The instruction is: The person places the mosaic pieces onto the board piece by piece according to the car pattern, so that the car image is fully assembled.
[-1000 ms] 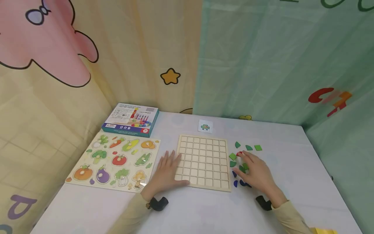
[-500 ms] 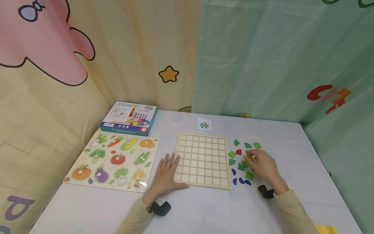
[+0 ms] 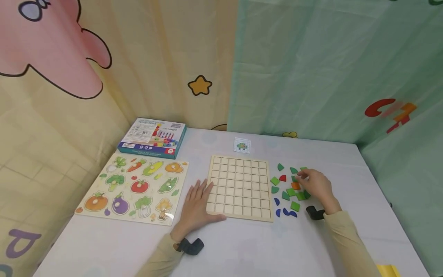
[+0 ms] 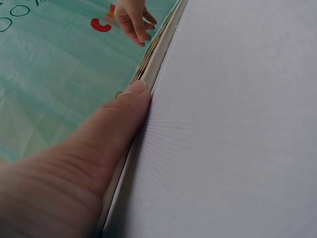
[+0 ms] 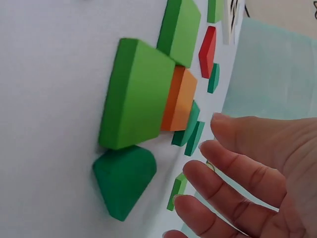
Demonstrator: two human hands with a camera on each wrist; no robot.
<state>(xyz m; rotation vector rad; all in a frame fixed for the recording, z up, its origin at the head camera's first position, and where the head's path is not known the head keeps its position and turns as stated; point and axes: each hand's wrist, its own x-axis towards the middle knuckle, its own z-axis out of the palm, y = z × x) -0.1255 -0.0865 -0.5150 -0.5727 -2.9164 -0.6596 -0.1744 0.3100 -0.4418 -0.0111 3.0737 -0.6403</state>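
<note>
My left hand [image 3: 195,211] rests at the left side of a wooden grid board [image 3: 238,186], fingers spread and straight, thumb along its near edge. In the left wrist view the thumb [image 4: 114,126] lies against the board's rim. On the right, my right hand [image 3: 317,185] hovers at the far side of scattered shape pieces. The right wrist view shows its fingers loosely bent, with nothing between them. Around it lie an orange square [image 5: 181,99], a light green square [image 5: 138,96], a dark green quarter-round piece [image 5: 125,181] and a red piece [image 5: 208,52]. Blue half-rounds [image 3: 290,212] lie nearer the person.
A small picture card [image 3: 242,145] lies beyond the grid board. To the left is a vegetable knob puzzle [image 3: 154,197], with a flat toy box [image 3: 152,136] behind it. Something yellow [image 3: 387,270] shows at the near right corner. Printed curtains [image 3: 297,77] hang behind the table.
My right hand has moved from over the pieces to their far right side, uncovering the red piece, the orange square and several green ones. The left hand stays at the board.
</note>
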